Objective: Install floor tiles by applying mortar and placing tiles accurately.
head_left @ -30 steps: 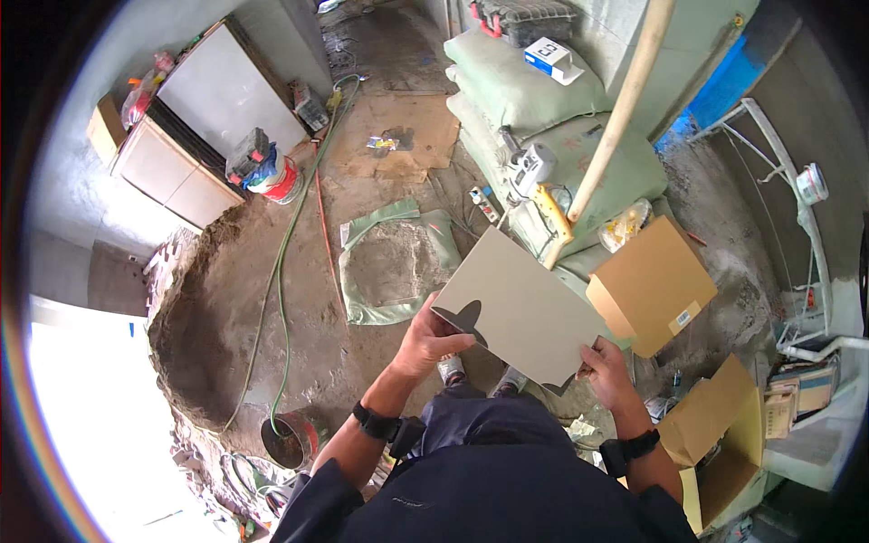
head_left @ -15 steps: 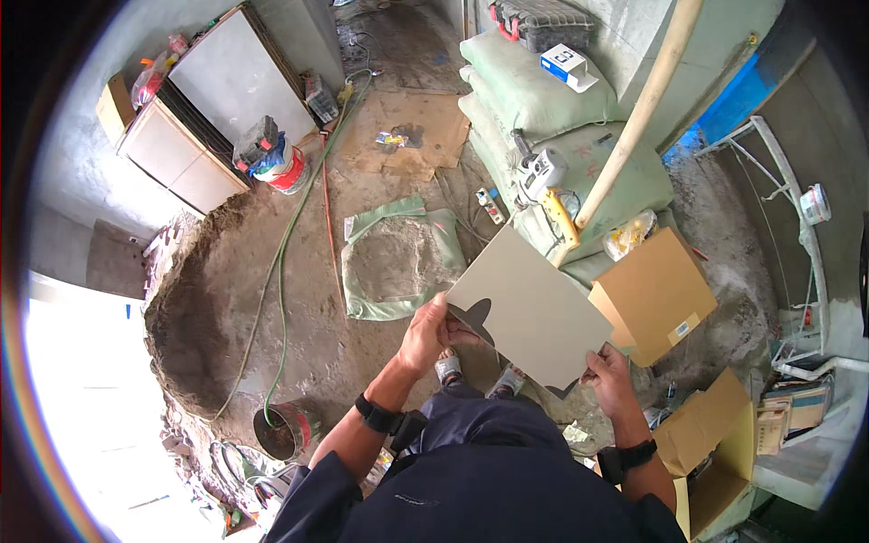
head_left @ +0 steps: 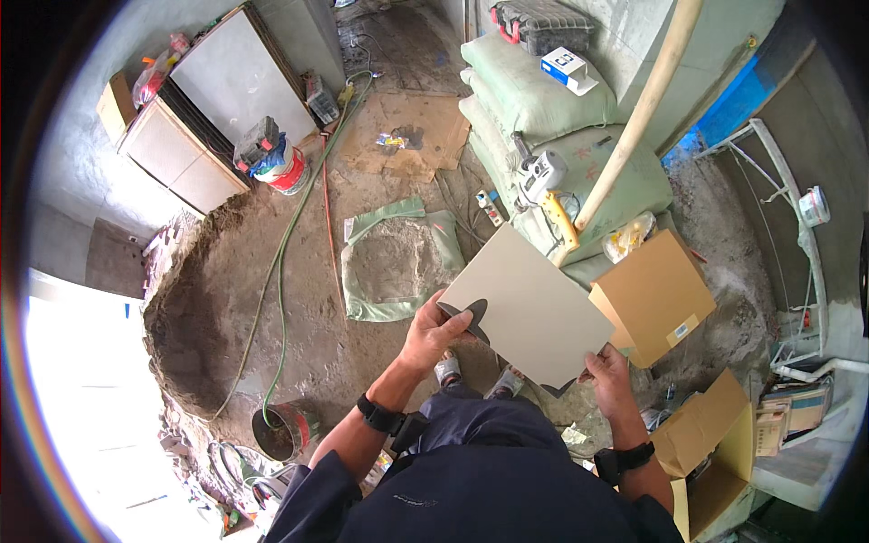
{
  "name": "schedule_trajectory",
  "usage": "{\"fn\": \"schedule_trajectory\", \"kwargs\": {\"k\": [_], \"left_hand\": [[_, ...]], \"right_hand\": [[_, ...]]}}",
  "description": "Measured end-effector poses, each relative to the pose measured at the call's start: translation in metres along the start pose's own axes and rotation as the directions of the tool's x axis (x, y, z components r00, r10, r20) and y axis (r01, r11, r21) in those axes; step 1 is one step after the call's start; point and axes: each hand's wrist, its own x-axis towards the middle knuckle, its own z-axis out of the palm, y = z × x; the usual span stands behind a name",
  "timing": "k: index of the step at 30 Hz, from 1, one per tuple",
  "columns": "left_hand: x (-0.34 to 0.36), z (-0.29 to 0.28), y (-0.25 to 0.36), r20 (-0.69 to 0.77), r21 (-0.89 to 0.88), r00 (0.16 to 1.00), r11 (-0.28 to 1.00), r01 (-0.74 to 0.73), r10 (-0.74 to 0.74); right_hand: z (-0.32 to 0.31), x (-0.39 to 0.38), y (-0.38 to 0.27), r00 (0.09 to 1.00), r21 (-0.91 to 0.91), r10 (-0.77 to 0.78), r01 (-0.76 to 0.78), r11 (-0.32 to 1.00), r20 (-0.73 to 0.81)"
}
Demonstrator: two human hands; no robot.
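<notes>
I grip a square beige-grey tile [head_left: 529, 308] with dark shaped corners, tilted in front of my body. My left hand [head_left: 439, 330] holds its left corner, thumb over a dark corner piece. My right hand [head_left: 606, 371] grips its right corner. An open cardboard box [head_left: 656, 299] lies just beyond my right hand, and another open box [head_left: 706, 434] sits lower right. Beyond the tile are a grey power tool with yellow handle [head_left: 546, 176] and stacked pale-green sacks [head_left: 543, 90]. My two feet show below the tile.
A long pole [head_left: 634, 109] leans beside the sacks. A green hose [head_left: 308, 195] crosses the dirty floor to a bucket [head_left: 285, 434]. A sand-filled sack [head_left: 389, 258] lies ahead. Boards [head_left: 226, 81] and a red-white bucket [head_left: 290, 172] stand left, a metal frame [head_left: 797, 226] right.
The view shifted slightly over the last second. My left thumb lifted off the tile's face and has come back over the dark corner; both hands still hold the tile.
</notes>
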Motion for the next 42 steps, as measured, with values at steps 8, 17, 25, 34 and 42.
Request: {"fn": "schedule_trajectory", "kwargs": {"k": [8, 17, 25, 34, 42], "left_hand": [[0.003, -0.015, -0.007, 0.116, -0.201, 0.993, 0.979, 0.025, -0.001], [0.0, 0.006, 0.007, 0.021, 0.011, 0.999, 0.999, -0.042, 0.042], [0.004, -0.01, -0.01, -0.01, -0.064, 1.0, 0.998, -0.015, 0.015], [0.002, -0.002, -0.005, 0.016, 0.086, 0.997, 0.993, -0.083, 0.081], [0.009, 0.002, -0.011, -0.229, 0.181, 0.973, 0.981, 0.074, -0.031]], "right_hand": [[-0.005, -0.001, 0.003, 1.0, 0.012, -0.013, 0.013, 1.0, 0.014], [0.002, -0.003, -0.003, 1.0, 0.021, -0.011, 0.012, 1.0, -0.024], [0.006, -0.003, 0.0, 0.997, -0.073, -0.072, 0.069, 0.995, -0.036], [0.005, -0.005, -0.002, 0.997, -0.03, -0.066, 0.064, 0.997, -0.048], [0.016, -0.008, -0.009, 0.993, -0.095, -0.12, 0.118, 0.988, -0.011]]}}
